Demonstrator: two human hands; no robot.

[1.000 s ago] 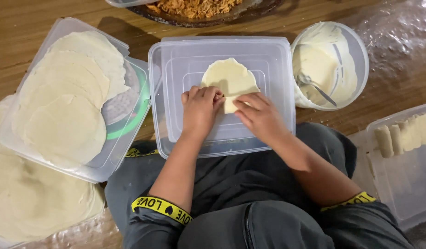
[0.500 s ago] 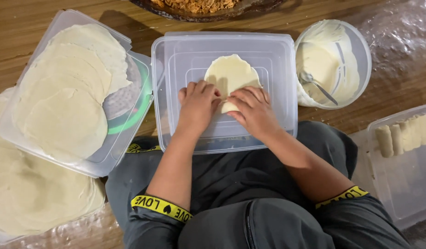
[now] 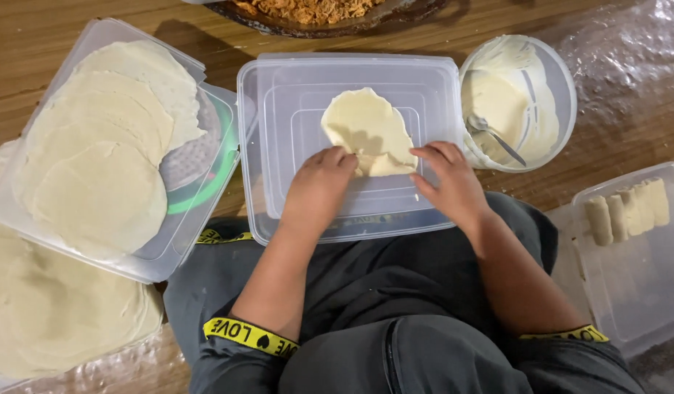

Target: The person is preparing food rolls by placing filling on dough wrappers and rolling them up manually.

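Wooden floor point(image 3: 52, 44) under everything. At 9 o'clock of the person, a clear tray point(image 3: 30, 211) stacked with round pale wrappers point(image 3: 96, 153); a second pile of wrappers point(image 3: 52, 321) lies at 8 o'clock on plastic film.

Centre: an upturned clear container lid point(image 3: 278, 95) rests across the person's lap. On it, one thin dough wrapper point(image 3: 366, 124), its near edge folded up.

At 3 o'clock, a clear box point(image 3: 643, 292) holding a row of finished rolls point(image 3: 629, 210). At 1 o'clock, a round tub of white paste point(image 3: 512, 102) with a spoon point(image 3: 494, 135) in it. At 12 o'clock, the rim of a dark dish of shredded filling point(image 3: 307, 11).

Left hand point(image 3: 318, 186): fingertips pressing the wrapper's folded near edge. Right hand point(image 3: 450, 179): fingers spread, tips touching the fold from 3 o'clock. Hands apart, neither clamped on anything.
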